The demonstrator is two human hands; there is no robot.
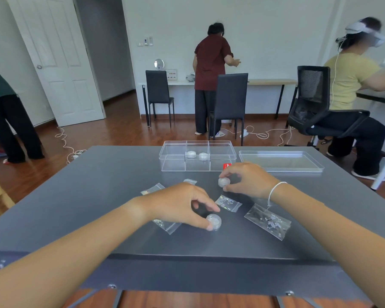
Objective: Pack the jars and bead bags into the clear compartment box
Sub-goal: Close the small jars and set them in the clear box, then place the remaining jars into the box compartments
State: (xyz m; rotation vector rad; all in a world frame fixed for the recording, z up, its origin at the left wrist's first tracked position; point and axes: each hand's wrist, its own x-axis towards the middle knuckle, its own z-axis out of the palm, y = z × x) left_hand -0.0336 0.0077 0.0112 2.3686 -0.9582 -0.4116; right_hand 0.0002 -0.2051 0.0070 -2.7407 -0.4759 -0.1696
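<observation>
The left hand pinches a jar on the table. The right hand grips another jar near the box.

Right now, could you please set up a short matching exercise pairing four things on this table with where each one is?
Things:
1. jar with white contents
2. second loose jar
3. two packed jars
4. clear lid

Places:
A. lying flat on the table, right of the compartment box
B. in the fingers of the left hand
C. in the box's middle compartment
D. in the fingers of the right hand

Pairs: 1-D, 2-B, 3-C, 4-A
</observation>
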